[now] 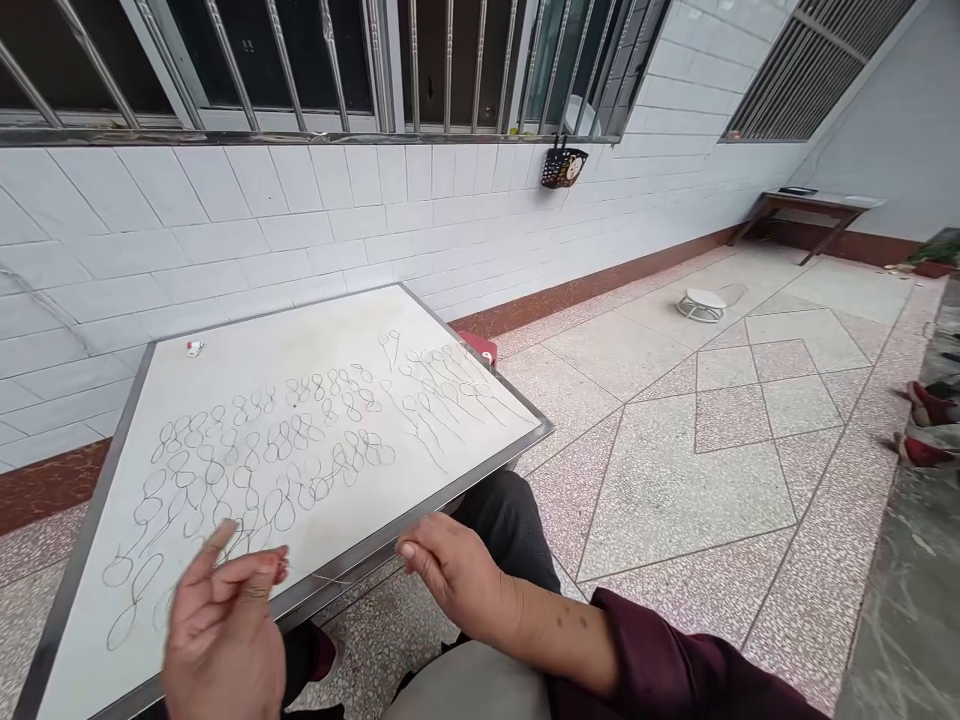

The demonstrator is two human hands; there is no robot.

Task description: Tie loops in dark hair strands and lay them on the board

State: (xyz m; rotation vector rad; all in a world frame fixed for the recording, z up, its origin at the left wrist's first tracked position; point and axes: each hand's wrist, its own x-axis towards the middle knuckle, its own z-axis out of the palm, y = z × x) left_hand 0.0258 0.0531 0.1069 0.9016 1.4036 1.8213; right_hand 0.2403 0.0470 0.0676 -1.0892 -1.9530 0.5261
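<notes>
Near the table's front edge, my left hand (225, 620) is raised with the thumb pressed to a fingertip and another finger pointing up. To its right, my right hand (457, 570) is closed in a pinch, knuckles up, over my lap. A faint thin wire (330, 579) shows in the gap between the two hands; its ends are hidden in the fingers. Rows of thin dark wires twisted into figure-eight loops (277, 440) lie on the white table (322, 320). Towards its right side, several looped wires with long straight tails (431, 420) are spread out.
A small white-and-red item (195, 348) lies at the table's far left corner. Behind the table is a tiled wall with barred windows, where a black basket (562, 166) hangs. A red stool (480, 347) is partly hidden behind the table. Farther off stands a low white stool (701, 304).
</notes>
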